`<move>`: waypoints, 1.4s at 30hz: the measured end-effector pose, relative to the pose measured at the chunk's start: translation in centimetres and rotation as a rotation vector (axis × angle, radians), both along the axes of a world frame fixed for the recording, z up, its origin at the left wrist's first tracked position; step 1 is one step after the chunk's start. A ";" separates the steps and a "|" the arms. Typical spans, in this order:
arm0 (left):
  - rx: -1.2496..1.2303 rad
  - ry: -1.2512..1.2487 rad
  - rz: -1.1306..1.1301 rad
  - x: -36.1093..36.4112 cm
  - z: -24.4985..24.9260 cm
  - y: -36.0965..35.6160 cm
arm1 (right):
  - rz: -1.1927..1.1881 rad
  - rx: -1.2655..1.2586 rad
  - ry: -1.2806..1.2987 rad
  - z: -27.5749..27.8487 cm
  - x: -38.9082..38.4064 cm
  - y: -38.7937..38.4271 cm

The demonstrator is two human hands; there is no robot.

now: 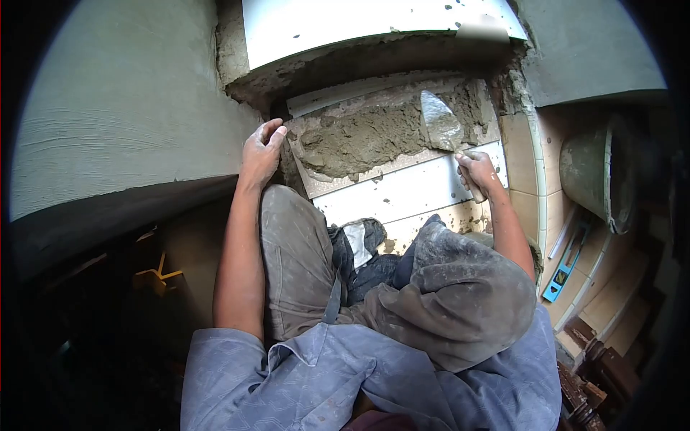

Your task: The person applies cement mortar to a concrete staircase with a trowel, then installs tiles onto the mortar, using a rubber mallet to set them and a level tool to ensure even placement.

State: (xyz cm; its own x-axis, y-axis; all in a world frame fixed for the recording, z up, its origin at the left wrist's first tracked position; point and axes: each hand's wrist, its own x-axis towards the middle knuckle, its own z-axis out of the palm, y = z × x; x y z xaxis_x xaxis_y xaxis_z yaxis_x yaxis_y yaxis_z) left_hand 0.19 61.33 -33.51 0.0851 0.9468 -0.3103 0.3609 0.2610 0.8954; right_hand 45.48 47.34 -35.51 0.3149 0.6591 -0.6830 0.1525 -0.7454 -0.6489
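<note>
My right hand (477, 172) is wrapped round the handle of a pointed trowel (440, 122), its blade smeared with mortar. The blade lies over the right part of a bed of wet grey mortar (366, 140), spread lumpily along a step. In front of the mortar runs a white tile (410, 188) spotted with splashes. My left hand (261, 152) is beside the left end of the mortar bed, close to the wall. Its fingers are loosely bent with the thumb apart, and nothing shows in them.
Grey plastered walls (122, 108) flank the steps. A higher white step (374, 21) overhangs behind the mortar. At right stand a bucket (593, 169) and a blue spirit level (566, 264) on tiled stairs. A yellow object (158, 274) lies in the dark lower left.
</note>
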 end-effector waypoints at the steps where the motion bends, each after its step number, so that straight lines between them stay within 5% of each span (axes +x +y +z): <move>1: -0.004 0.001 -0.001 0.0 0.1 0.0 | -0.055 0.013 0.047 0.0 0.4 0.0; 8: -0.017 -0.011 -0.013 0.0 0.0 -0.4 | -0.113 -0.031 -0.004 0.1 2.3 0.0; 12: -0.002 0.042 -0.054 -0.5 -0.7 0.0 | -0.345 -0.049 0.489 -3.2 -0.1 -0.6; 16: -0.001 0.006 -0.019 0.2 0.1 0.0 | -0.109 -0.078 0.383 -0.8 -5.2 -0.1; 20: -0.024 -0.013 -0.014 0.2 0.2 -0.1 | -0.072 -0.053 0.084 -1.0 -2.0 -0.2; 24: -0.039 -0.020 -0.016 0.1 0.2 -0.2 | -0.402 0.001 0.270 -4.3 0.3 -0.1; 28: -0.017 0.011 -0.028 0.1 0.1 0.0 | -0.387 -0.011 0.470 -3.1 -3.6 0.0; 30: -0.030 0.003 -0.022 0.3 0.4 0.0 | -0.197 -0.040 0.245 -1.8 -4.4 -0.3; 34: -0.050 0.007 -0.024 0.3 0.6 -0.1 | -0.378 0.117 0.052 -0.7 -1.6 -0.6; 39: -0.021 0.006 -0.011 0.5 0.4 0.1 | -0.089 -0.117 -0.337 3.5 2.2 -1.1; 42: 0.019 0.114 -0.056 1.0 0.1 0.1 | 0.025 -0.049 -0.601 1.3 3.8 -2.7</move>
